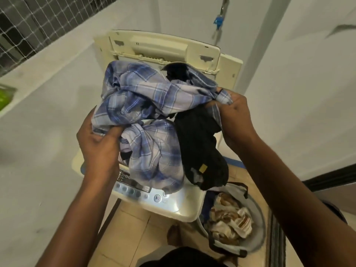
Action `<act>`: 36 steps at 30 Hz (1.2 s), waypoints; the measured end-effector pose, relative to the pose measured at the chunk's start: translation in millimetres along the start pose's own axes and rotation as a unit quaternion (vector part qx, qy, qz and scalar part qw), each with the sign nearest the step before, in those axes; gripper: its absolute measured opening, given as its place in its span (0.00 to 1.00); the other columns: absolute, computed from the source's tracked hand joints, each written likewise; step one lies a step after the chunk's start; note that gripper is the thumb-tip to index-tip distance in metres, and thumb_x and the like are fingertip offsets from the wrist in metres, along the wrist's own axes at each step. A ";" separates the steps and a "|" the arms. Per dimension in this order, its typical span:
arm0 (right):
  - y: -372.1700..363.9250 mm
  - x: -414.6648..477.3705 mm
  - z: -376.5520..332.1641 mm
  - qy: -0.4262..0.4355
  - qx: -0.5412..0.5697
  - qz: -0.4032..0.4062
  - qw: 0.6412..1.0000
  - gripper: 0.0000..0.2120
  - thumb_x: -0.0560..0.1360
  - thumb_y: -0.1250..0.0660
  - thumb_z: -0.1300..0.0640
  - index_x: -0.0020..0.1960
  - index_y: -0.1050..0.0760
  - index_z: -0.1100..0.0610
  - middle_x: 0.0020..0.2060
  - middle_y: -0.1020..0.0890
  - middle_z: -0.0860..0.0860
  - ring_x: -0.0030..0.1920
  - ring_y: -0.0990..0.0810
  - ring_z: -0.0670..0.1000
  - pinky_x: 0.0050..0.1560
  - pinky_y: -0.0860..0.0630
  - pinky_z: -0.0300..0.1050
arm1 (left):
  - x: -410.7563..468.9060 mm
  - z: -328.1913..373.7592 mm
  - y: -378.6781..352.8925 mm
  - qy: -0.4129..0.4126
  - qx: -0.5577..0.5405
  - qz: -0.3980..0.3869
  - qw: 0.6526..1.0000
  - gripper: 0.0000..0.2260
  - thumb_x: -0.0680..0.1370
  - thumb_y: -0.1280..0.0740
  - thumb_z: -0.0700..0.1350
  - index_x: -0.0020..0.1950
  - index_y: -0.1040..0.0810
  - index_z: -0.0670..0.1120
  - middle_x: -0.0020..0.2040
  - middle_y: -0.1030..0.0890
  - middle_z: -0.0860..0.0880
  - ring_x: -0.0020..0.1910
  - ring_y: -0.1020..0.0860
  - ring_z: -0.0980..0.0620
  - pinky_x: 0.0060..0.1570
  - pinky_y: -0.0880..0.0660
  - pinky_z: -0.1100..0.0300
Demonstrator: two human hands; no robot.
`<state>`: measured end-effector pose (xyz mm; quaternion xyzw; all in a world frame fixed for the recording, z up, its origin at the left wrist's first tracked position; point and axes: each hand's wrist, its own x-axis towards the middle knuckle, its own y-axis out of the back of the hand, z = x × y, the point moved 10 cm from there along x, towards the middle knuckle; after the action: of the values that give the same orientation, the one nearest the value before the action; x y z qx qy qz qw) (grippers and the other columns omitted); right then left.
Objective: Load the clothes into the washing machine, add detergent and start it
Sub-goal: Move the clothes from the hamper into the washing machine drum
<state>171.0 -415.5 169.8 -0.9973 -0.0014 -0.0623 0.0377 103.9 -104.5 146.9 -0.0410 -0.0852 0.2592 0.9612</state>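
Note:
A bundle of clothes hangs over the top-loading washing machine (179, 207), whose lid (159, 45) stands raised at the back. The bundle is a blue and white plaid shirt (146, 105) with a black garment (200, 151) drooping from its right side. My left hand (98, 139) grips the plaid shirt at its lower left. Fingers of my right hand (234, 110) pinch the shirt's upper right corner. The drum opening is hidden behind the clothes. The control panel (133, 187) shows below the bundle.
A grey laundry basket (258, 214) with brown and white clothes stands on the tiled floor right of the machine. White walls close in on both sides. A low ledge with a green object (4, 97) runs along the left, under a mesh screen.

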 end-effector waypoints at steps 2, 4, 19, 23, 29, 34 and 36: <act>-15.0 8.3 2.1 -0.008 -0.001 -0.001 1.000 0.14 0.80 0.33 0.68 0.51 0.17 0.50 0.40 0.12 0.44 0.42 0.14 0.43 0.43 0.19 0.38 | 11.4 -0.2 2.8 -0.006 -0.002 0.000 1.000 0.19 0.73 0.25 0.33 0.64 0.17 0.43 0.56 0.13 0.45 0.57 0.15 0.43 0.61 0.20 0.35; -28.4 14.6 4.8 -0.010 -0.007 -0.006 1.000 0.15 0.81 0.36 0.69 0.50 0.18 0.51 0.37 0.13 0.42 0.40 0.15 0.41 0.42 0.20 0.35 | 20.3 -1.4 4.2 -0.007 -0.005 -0.001 1.000 0.21 0.73 0.24 0.33 0.66 0.18 0.41 0.58 0.14 0.42 0.58 0.15 0.42 0.62 0.20 0.37; -109.9 59.8 15.1 0.057 -0.057 -0.067 0.995 0.12 0.77 0.35 0.75 0.58 0.19 0.67 0.49 0.13 0.58 0.50 0.14 0.55 0.53 0.18 0.51 | 73.4 -13.1 32.2 -0.047 0.005 0.003 0.999 0.26 0.74 0.25 0.32 0.71 0.24 0.43 0.64 0.17 0.39 0.64 0.18 0.38 0.66 0.23 0.35; -109.3 57.5 70.1 0.048 -0.142 -0.078 0.986 0.08 0.80 0.32 0.66 0.58 0.19 0.66 0.50 0.14 0.60 0.51 0.15 0.61 0.56 0.20 0.63 | 69.3 -68.5 29.2 -0.004 0.072 -0.044 0.996 0.25 0.74 0.26 0.38 0.70 0.25 0.48 0.65 0.18 0.43 0.63 0.19 0.41 0.65 0.23 0.34; -100.4 41.1 158.7 -0.106 -0.221 -0.099 0.965 0.18 0.78 0.28 0.61 0.67 0.19 0.54 0.59 0.15 0.52 0.59 0.17 0.49 0.63 0.20 0.45 | 51.0 -157.4 13.5 0.093 0.181 -0.163 0.965 0.24 0.77 0.25 0.45 0.71 0.27 0.54 0.68 0.21 0.51 0.66 0.22 0.50 0.67 0.23 0.41; -95.2 14.8 186.7 -0.204 -0.147 -0.137 0.958 0.20 0.78 0.28 0.64 0.69 0.22 0.60 0.57 0.16 0.57 0.55 0.16 0.57 0.56 0.17 0.50 | 33.9 -191.3 12.7 0.168 0.214 -0.187 0.944 0.24 0.79 0.27 0.39 0.73 0.27 0.51 0.70 0.23 0.53 0.69 0.24 0.52 0.61 0.24 0.59; -85.0 10.2 187.1 -0.209 -0.133 -0.119 0.961 0.18 0.78 0.28 0.63 0.68 0.22 0.59 0.57 0.17 0.52 0.53 0.16 0.53 0.55 0.16 0.50 | 28.5 -188.2 7.2 0.158 0.231 -0.196 0.940 0.22 0.80 0.28 0.40 0.71 0.26 0.54 0.70 0.24 0.54 0.69 0.25 0.51 0.59 0.25 0.62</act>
<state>203.7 -316.7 -7.7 -0.9768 -0.1194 0.1441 -0.1040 159.4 -90.4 -34.7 0.1595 0.1234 0.0686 0.9771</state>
